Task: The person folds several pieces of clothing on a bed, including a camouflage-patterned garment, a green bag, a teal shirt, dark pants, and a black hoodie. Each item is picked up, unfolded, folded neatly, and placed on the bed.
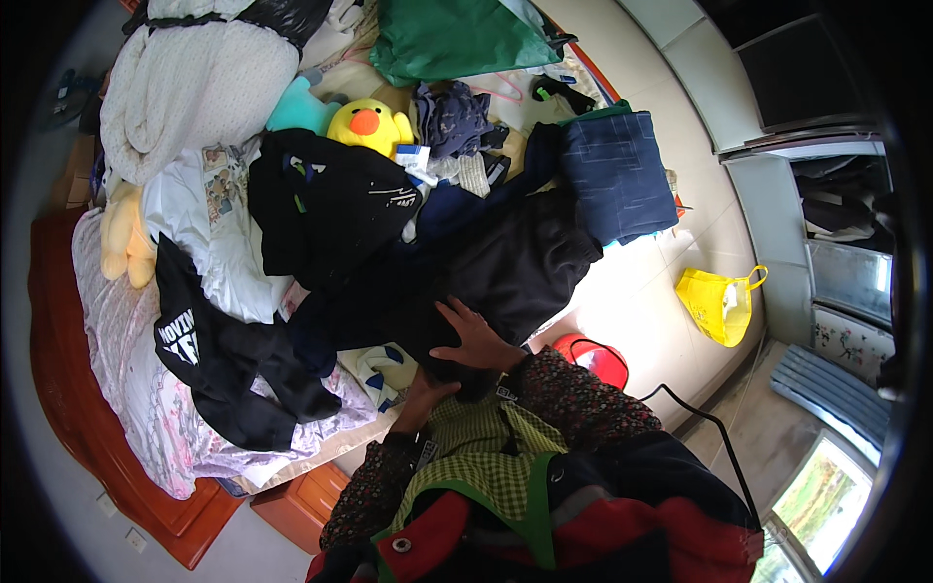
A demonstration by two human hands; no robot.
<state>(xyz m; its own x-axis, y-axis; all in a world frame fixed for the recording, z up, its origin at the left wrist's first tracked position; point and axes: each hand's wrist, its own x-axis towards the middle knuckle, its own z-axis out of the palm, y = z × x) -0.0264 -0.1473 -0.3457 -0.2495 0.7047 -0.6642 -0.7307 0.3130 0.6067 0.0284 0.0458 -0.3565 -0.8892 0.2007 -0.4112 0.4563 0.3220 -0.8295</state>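
A large black garment [505,257] lies spread over the near side of a bed heaped with clothes; its exact kind is hard to make out. My right hand [476,338] rests flat on it, fingers spread. At its near edge, close to my body, my left hand [425,396] holds the cloth, with some fingers hidden. Left of it lie a black hooded top [326,204] with small white print and another black top [243,374] with white lettering. Dark navy cloth [321,325] shows between them. A folded dark blue item [620,177] sits at the far right edge.
Plush toys, one a yellow duck [367,126], lie among the clothes. A rolled white quilt [194,92] and a green bag [452,39] are at the back. On the floor to the right stand a yellow bag [717,303] and a red object [595,360]. Cabinets [768,214] line the right.
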